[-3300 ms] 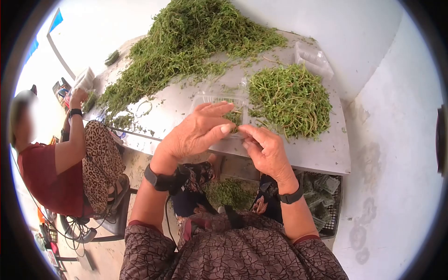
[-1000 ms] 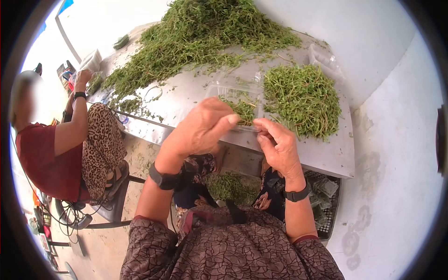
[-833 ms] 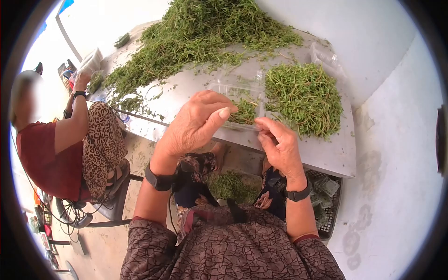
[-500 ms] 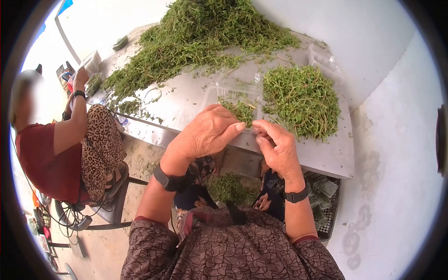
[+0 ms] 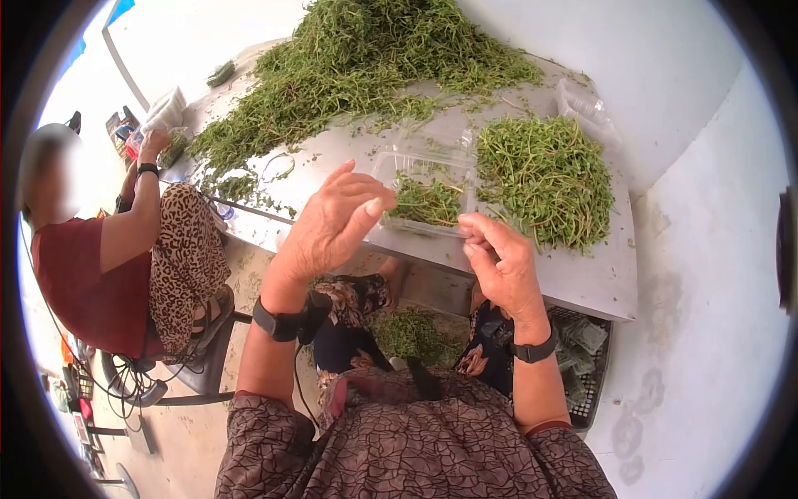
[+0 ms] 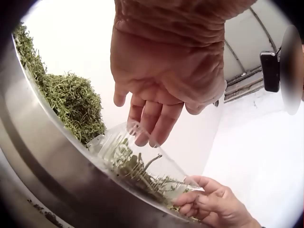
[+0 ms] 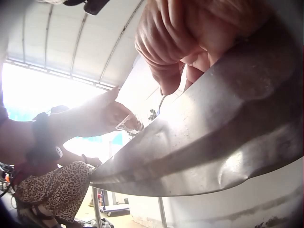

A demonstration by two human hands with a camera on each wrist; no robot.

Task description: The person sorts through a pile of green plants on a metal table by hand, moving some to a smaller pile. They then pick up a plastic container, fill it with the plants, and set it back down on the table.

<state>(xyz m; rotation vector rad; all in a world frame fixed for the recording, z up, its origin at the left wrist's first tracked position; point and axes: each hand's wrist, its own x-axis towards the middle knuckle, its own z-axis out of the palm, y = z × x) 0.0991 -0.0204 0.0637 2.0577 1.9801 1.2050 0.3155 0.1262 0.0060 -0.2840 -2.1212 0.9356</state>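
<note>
A clear plastic container point(image 5: 403, 160) stands near the table's front edge, with loose green stems point(image 5: 428, 201) spread over its bottom. My right hand point(image 5: 503, 264) pinches its near right corner between thumb and curled fingers; the left wrist view also shows this hand point(image 6: 216, 203) at the rim. At the opposite side, my left hand point(image 5: 331, 218) hovers by the near left corner, fingers extended and thumb apart. In the left wrist view that hand point(image 6: 164, 71) has its palm showing and its fingertips overlap the container's edge, holding nothing.
A trimmed heap of greens point(image 5: 544, 183) lies right of the container; a far larger pile point(image 5: 366, 66) covers the table's back. Stacked clear containers point(image 5: 586, 108) stand at the back right. Another person point(image 5: 91, 249) sits at left. A black crate point(image 5: 582, 353) with packed boxes is below.
My left hand has swung from beside the right fingertips out to the container's left side, uncovering the greens inside. My right hand keeps its pinch on the corner.
</note>
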